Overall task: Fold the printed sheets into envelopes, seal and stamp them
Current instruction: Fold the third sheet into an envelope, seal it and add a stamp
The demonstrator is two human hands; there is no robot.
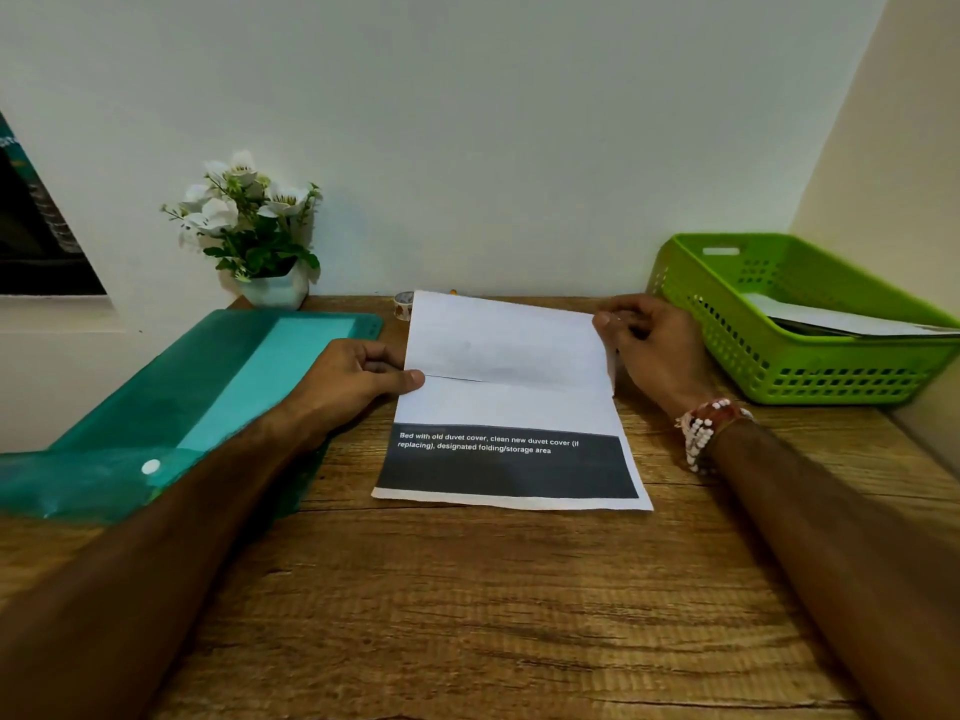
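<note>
A printed sheet (506, 407) lies in the middle of the wooden desk (467, 589), its near end showing a dark band with white text. Its far part is folded over toward me, blank side up. My left hand (358, 376) pinches the folded flap's left edge, thumb on top. At the flap's far right corner, my right hand (649, 345) grips the paper; it wears a beaded bracelet. A roll of patterned tape (403, 304) peeks out behind the sheet's far left corner.
A teal plastic document folder (218, 387) lies at the left under my left forearm. A green perforated basket (810, 319) holding white papers stands at the right. A white pot of artificial flowers (254, 236) stands against the back wall.
</note>
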